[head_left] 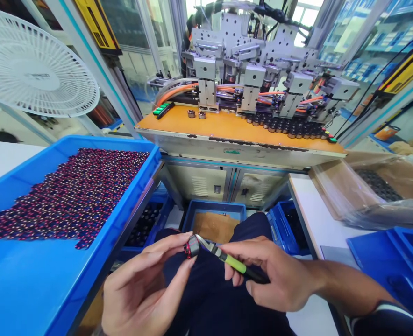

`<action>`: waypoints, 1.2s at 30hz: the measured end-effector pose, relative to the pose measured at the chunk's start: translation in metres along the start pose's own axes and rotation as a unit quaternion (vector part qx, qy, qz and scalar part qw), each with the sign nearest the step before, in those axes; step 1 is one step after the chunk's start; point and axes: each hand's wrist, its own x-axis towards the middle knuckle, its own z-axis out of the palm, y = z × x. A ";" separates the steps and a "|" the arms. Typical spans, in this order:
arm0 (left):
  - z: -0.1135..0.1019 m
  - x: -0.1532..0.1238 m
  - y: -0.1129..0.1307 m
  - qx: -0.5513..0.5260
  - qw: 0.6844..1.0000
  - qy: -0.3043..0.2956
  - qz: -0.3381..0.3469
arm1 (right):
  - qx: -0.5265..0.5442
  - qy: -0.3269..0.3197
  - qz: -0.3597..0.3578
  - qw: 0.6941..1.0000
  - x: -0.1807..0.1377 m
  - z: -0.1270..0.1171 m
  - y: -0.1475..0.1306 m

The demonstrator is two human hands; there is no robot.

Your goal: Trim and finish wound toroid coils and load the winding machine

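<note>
Left grip (143, 284) pinches cylinder (192, 248): likely light, stiff, reddish end (188, 251) fragile; hold outer wall (195, 246). Right grip (278, 275), right of cylinder, clasps pliers (236, 264).

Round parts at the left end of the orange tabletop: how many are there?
2: one round part on the left, a second part close to its right. Others behind the machine may be hidden.

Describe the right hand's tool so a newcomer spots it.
Start at the large blue plastic tray at left, then go right to the dark-clothed lap. Above it, the right hand grips a slim metal-tipped tool. Its lime-green and black handle sets it apart from the small grey cylinder in the left hand.
</note>
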 end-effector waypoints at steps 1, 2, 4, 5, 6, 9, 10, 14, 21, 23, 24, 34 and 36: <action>-0.001 0.000 0.000 0.002 1.000 0.002 -0.005 | 0.002 -0.001 0.002 1.000 0.001 0.000 0.000; -0.001 0.000 0.000 0.004 1.000 0.005 -0.010 | 0.004 -0.002 0.005 1.000 0.002 0.000 0.000; -0.002 0.000 0.001 0.002 1.000 0.006 -0.018 | 0.006 -0.001 0.010 1.000 0.003 0.001 0.000; -0.002 0.000 0.001 -0.001 1.000 0.007 -0.022 | 0.007 -0.001 0.011 1.000 0.004 0.001 0.000; -0.003 0.000 0.001 -0.004 1.000 0.008 -0.028 | 0.008 -0.002 0.011 1.000 0.005 0.001 0.000; -0.003 0.001 0.002 -0.008 0.999 0.016 -0.041 | 0.011 -0.005 0.005 1.000 0.006 0.001 0.000; -0.003 0.002 0.002 -0.006 0.999 0.019 -0.044 | 0.011 -0.004 0.004 1.000 0.006 0.001 -0.001; -0.003 0.002 0.002 -0.007 0.999 0.023 -0.046 | 0.015 -0.004 0.009 1.000 0.007 0.001 -0.002; -0.002 0.000 0.000 -0.012 0.999 0.014 -0.036 | 0.020 -0.004 0.005 1.000 0.007 0.001 -0.001; -0.002 0.001 0.001 -0.013 0.999 0.013 -0.038 | 0.025 -0.008 0.006 1.000 0.007 0.001 0.000; -0.002 0.001 0.001 -0.012 0.999 0.013 -0.037 | 0.027 -0.010 0.007 1.000 0.007 0.001 0.000; -0.001 0.000 0.000 -0.016 0.998 0.018 -0.056 | -0.034 0.000 0.096 0.995 0.010 -0.003 -0.010; -0.001 -0.002 -0.001 -0.012 0.997 0.024 -0.066 | -0.025 0.022 0.105 0.994 0.010 -0.005 -0.008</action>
